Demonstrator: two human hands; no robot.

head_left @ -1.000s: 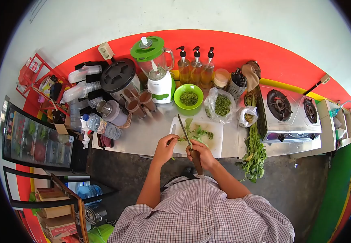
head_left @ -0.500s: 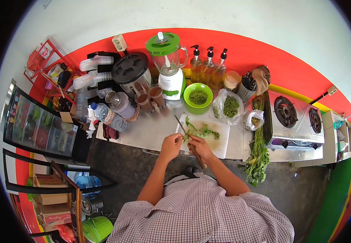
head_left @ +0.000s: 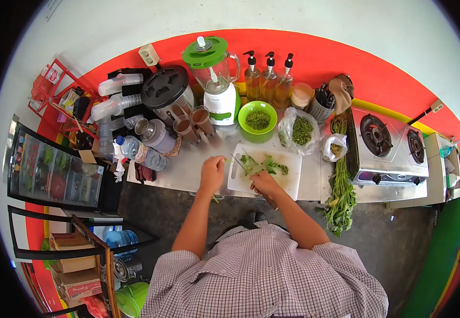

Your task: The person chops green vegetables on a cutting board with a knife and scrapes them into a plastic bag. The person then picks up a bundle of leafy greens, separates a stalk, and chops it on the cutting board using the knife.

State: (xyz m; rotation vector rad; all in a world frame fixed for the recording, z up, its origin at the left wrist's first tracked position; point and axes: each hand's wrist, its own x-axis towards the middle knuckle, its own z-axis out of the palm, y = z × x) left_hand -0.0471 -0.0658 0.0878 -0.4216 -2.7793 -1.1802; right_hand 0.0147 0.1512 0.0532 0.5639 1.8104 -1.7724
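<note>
A knife point(head_left: 270, 201) is in my right hand point(head_left: 264, 183), its handle pointing back toward me and its thin blade angled over the white cutting board point(head_left: 292, 181). Green leaves point(head_left: 259, 165) lie on the board just ahead of that hand. To the left of the board is my left hand point(head_left: 212, 174), above the metal counter and apart from the leaves. Its fingers are bunched and slightly blurred, and I cannot see whether anything is in them. Below it, by the counter's front edge, a small green stem piece point(head_left: 215, 199) shows.
Behind the board stand a green bowl point(head_left: 266, 135) of chopped greens, a plastic bag point(head_left: 301, 132) of greens and a blender point(head_left: 221, 108). Leafy stalks point(head_left: 340, 199) hang over the front edge, beside the gas stove point(head_left: 394, 153). Drink glasses point(head_left: 187, 130) and a water bottle point(head_left: 145, 154) stand left.
My left hand has moved left and up, away from the knife and leaves. My right hand, with the knife, has shifted slightly forward. A stem piece now shows by the counter edge.
</note>
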